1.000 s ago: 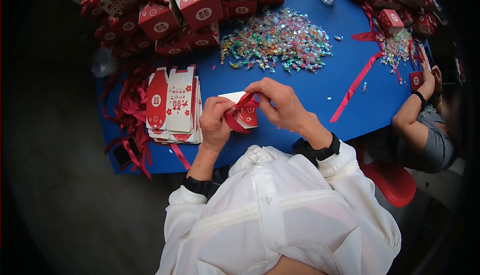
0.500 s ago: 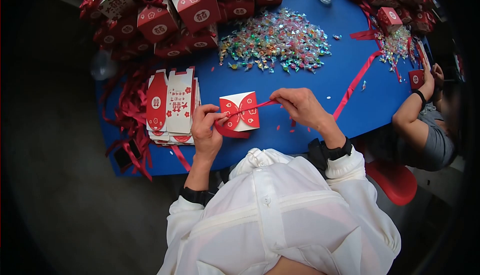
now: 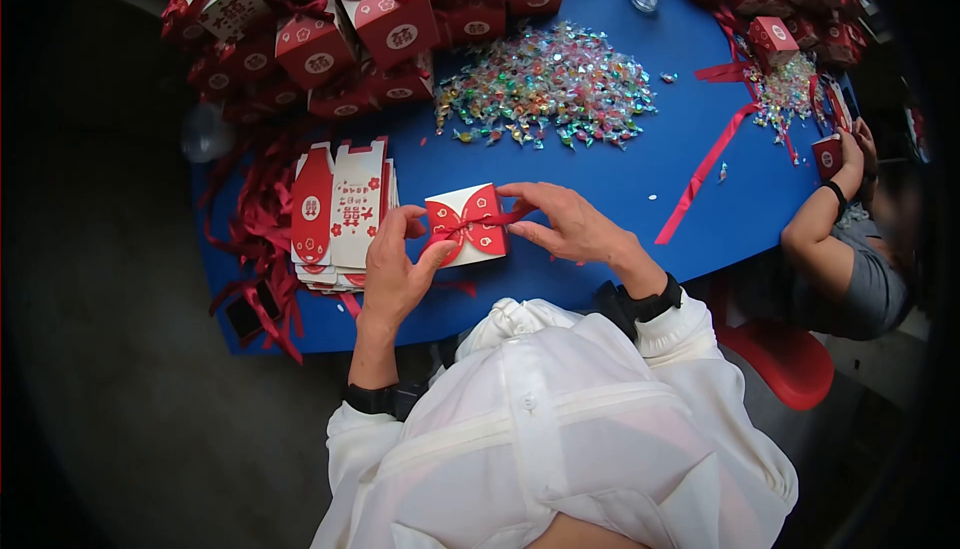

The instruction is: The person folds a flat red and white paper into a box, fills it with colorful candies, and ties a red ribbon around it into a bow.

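Note:
A small red-and-white gift box (image 3: pixel 482 242) sits on the blue table in front of me, with a red ribbon (image 3: pixel 488 220) across its top, bunched at the middle. My left hand (image 3: pixel 393 267) curves around the box's left side, thumb by its lower left corner. My right hand (image 3: pixel 572 226) holds the right side, with thumb and forefinger near the ribbon's right end. Just left of my hands lies a stack of flat printed box blanks (image 3: pixel 357 204). What the inner fingertips touch is partly hidden.
Wrapped candies (image 3: pixel 550 84) are heaped beyond the box. Finished red boxes (image 3: pixel 385 24) are piled at the back left, loose red ribbons (image 3: pixel 262 224) at left. At right, another person (image 3: pixel 835 249) handles a small box near a ribbon strip (image 3: pixel 705 179) and a red stool (image 3: pixel 785 364).
The ribbon, earlier pulled out to the right by my right hand, now lies short across the box. My right hand has come left to the box's side; the box has shifted slightly left.

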{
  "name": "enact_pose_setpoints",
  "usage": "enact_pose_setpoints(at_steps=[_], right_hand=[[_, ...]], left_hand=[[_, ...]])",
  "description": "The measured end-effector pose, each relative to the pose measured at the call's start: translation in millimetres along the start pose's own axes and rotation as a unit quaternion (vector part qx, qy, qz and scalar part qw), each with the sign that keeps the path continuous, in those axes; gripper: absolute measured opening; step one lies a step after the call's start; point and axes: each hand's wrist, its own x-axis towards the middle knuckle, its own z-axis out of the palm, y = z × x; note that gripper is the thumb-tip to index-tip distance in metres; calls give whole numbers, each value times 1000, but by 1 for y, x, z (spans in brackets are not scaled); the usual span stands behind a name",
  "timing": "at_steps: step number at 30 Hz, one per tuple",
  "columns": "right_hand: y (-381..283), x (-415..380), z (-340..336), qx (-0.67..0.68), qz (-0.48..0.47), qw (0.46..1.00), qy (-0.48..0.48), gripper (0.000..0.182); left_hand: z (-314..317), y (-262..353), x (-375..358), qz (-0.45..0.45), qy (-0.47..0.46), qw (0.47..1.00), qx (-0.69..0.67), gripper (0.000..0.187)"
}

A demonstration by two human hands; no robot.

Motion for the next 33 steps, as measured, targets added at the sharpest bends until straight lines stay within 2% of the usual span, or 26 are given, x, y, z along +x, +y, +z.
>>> enact_pose_setpoints(at_steps=[1,2,3,6,8,9,10,11,12,13,15,16,18,19,21,25,27,32,33], right_hand=[[-7,1,1,36,91,995,-33,43],[-9,3,2,30,125,991,-40,43],[-12,3,2,28,126,991,-39,43],[-23,0,-3,96,148,984,-3,39],[-26,-3,-9,214,87,972,-37,31],[-27,-2,-15,211,89,973,-37,31],[-28,-1,-21,92,35,987,-129,29],[-28,0,-24,-29,-22,976,-216,26],[-28,-2,-19,-157,-6,967,-200,20],[-24,-1,-13,-157,-6,967,-198,20],[-13,2,4,-341,75,936,-40,16],[-9,5,13,-343,74,936,-40,16],[-6,17,30,-232,9,959,165,11],[-6,23,36,-231,8,959,161,11],[-7,33,43,-84,-34,974,205,10],[-15,36,45,14,-43,987,154,7],[-7,32,36,87,-34,994,57,7],[-2,29,29,81,-63,995,18,10],[-3,29,28,55,-61,997,3,11]], left_hand=[[6,8,1,66,-26,991,109,37],[12,12,1,55,-38,989,132,40],[14,14,3,57,-38,989,130,40],[12,24,10,-73,-91,987,114,32],[14,16,11,-49,-81,991,98,30],[16,12,10,-28,-73,993,84,27],[18,12,10,-4,-58,994,87,22],[18,12,9,-3,-59,994,87,22],[17,13,10,-3,-70,988,140,21],[16,13,12,-2,-81,978,194,21],[16,13,11,12,-85,975,203,23],[16,13,12,24,-87,973,211,25],[15,13,15,33,-89,975,203,25],[13,13,14,41,-95,975,196,25],[14,9,13,43,-102,975,192,24],[17,2,11,50,-94,979,173,26],[16,4,12,36,-100,979,175,26],[15,-3,14,38,-109,984,137,22],[14,-4,14,19,-113,991,71,23]])
